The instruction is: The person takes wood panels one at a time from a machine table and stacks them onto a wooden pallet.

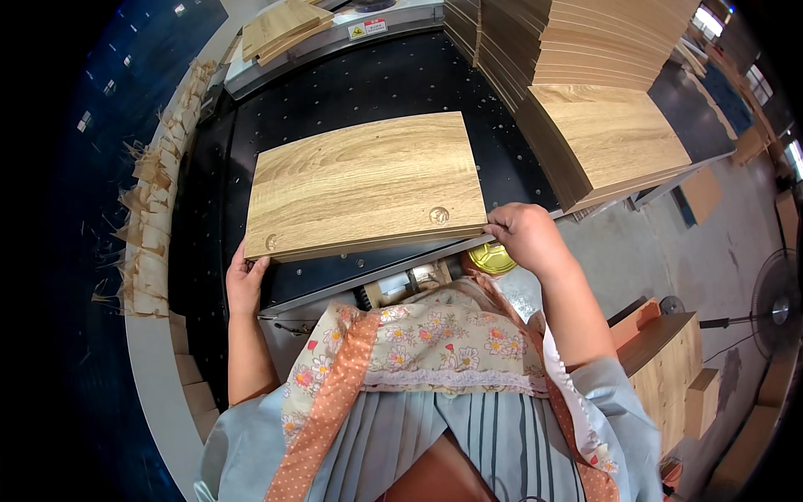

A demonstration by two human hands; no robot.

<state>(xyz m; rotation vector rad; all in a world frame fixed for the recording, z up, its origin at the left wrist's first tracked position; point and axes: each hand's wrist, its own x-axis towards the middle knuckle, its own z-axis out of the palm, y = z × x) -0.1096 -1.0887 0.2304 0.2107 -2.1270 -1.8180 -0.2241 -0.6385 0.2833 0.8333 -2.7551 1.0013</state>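
Note:
A rectangular wood-grain board lies across the black studded table in front of me, tilted slightly up to the right. Two round recesses show near its front edge, one toward each end. A dark seam runs along that edge, so a second board may lie beneath it. My left hand grips the near left corner, thumb at the front edge. At the near right corner, my right hand pinches the edge between thumb and curled fingers. The undersides of both grips are hidden.
Tall stacks of similar boards stand at the right of the black table. More boards lie at the far left. Torn brown cardboard lines the left side. A floor fan and a board pile stand at lower right.

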